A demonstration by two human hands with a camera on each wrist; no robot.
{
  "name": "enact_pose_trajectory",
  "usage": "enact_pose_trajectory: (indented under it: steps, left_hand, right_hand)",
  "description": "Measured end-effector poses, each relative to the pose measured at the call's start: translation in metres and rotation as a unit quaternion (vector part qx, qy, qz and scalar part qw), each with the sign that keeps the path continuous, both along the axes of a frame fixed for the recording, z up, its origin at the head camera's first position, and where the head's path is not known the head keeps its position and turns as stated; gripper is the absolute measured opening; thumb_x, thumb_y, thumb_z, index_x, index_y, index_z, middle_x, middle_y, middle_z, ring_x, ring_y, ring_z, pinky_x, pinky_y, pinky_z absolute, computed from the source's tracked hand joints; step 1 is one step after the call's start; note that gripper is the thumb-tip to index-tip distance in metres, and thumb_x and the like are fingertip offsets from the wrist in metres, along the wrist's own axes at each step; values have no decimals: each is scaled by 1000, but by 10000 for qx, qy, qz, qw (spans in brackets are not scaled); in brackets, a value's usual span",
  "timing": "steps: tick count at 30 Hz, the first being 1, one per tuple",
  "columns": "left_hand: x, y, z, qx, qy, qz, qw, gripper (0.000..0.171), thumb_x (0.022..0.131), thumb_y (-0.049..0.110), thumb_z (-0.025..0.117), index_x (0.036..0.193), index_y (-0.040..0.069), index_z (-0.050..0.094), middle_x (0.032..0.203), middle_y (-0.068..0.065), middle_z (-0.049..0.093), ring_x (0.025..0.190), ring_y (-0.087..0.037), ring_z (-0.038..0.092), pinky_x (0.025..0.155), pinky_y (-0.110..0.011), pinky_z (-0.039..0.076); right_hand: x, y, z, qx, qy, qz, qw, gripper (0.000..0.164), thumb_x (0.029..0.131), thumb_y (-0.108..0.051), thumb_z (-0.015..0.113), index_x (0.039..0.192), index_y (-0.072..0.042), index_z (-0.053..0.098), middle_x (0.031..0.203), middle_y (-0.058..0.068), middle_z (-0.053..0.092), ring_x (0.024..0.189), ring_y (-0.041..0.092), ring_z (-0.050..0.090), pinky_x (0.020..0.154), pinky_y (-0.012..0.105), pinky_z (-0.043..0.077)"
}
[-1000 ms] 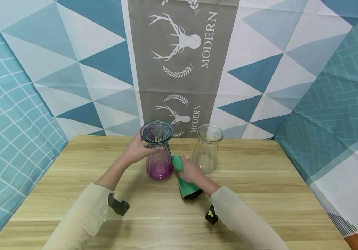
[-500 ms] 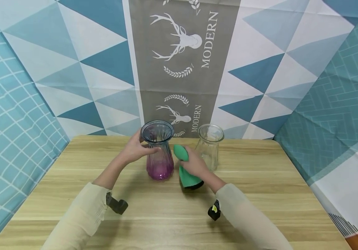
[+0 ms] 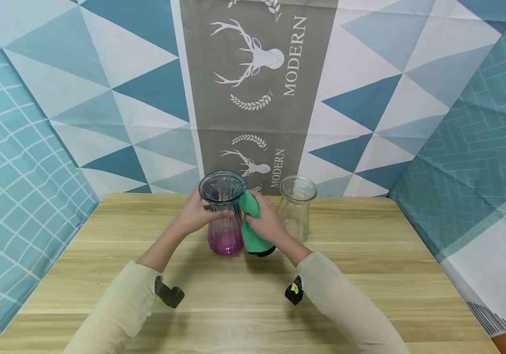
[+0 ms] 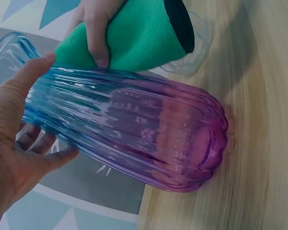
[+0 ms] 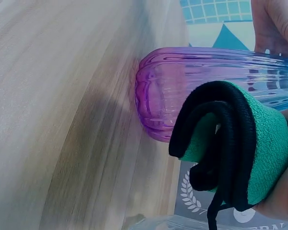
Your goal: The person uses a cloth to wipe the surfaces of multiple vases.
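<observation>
A ribbed glass vase (image 3: pixel 225 236), blue at the top and fading to purple at its base, stands near the back of the wooden table. My left hand (image 3: pixel 194 215) grips it below the flared rim, thumb on one side and fingers round the other, as the left wrist view shows. My right hand (image 3: pixel 267 219) grips a folded green cloth (image 4: pixel 144 36) with black edging. The cloth lies along the right side of the vase, just below the rim. In the right wrist view the cloth's folded end (image 5: pixel 225 139) overlaps the vase (image 5: pixel 158 91).
Just right of my right hand stands a clear glass vase (image 3: pixel 297 216), partly hidden by that hand. The wooden table (image 3: pixel 226 314) ends at a patterned backdrop (image 3: pixel 253 98) close behind both vases. A small black camera hangs at each wrist.
My right hand has lifted the green cloth from low between the two vases and moved it left, up against the coloured vase. My left hand stays on that vase, which has not moved.
</observation>
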State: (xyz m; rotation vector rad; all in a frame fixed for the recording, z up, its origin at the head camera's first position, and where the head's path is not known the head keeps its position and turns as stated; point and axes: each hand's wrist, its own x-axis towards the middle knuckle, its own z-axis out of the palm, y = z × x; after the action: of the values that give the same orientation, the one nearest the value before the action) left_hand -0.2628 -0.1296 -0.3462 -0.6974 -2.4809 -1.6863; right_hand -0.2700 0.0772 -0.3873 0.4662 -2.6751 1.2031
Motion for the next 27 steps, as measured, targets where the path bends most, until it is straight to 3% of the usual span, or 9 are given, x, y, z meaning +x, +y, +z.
enact_pose_trajectory:
  steps: [4, 10, 16, 20, 27]
  left_hand:
    - [7, 4, 9, -81, 154, -5, 9998, 87, 72, 9, 80, 143, 9, 30, 140, -17, 42, 131, -35, 39, 107, -57, 34]
    - [7, 5, 11, -117, 163, -6, 9998, 87, 73, 6, 79, 144, 7, 28, 140, -18, 42, 131, -35, 39, 109, -56, 31]
    - [7, 5, 11, -70, 261, -57, 9996, 86, 73, 4, 78, 143, 6, 29, 137, -19, 44, 130, -36, 41, 110, -55, 29]
    - [7, 5, 13, -106, 289, -74, 9995, 85, 72, 5, 79, 142, 6, 31, 136, -20, 46, 129, -36, 42, 110, -55, 29]
    - [8, 3, 14, -243, 113, -148, 9995, 86, 73, 4, 78, 144, 5, 28, 137, -20, 44, 129, -37, 41, 109, -55, 31]
  right_hand:
    - [-1, -1, -2, -50, -11, -42, 10000, 63, 84, -15, 64, 141, -16, 38, 131, 16, 50, 107, 30, 55, 84, 46, 50]
    - [-1, -2, -6, 73, -3, 77, 9999, 66, 82, -12, 66, 142, -12, 38, 133, 18, 49, 111, 32, 54, 89, 48, 49]
    - [1, 0, -18, 606, -389, 128, 9973, 66, 81, -9, 68, 141, -10, 39, 128, 17, 53, 111, 32, 54, 89, 47, 50]
    - [3, 3, -28, 1090, -825, 220, 9904, 68, 80, -7, 68, 141, -6, 38, 122, 18, 56, 105, 32, 56, 86, 45, 51]
    - [3, 7, -41, 1995, -1494, 308, 9679, 68, 81, -10, 67, 141, -7, 36, 110, 20, 59, 97, 29, 57, 79, 42, 52]
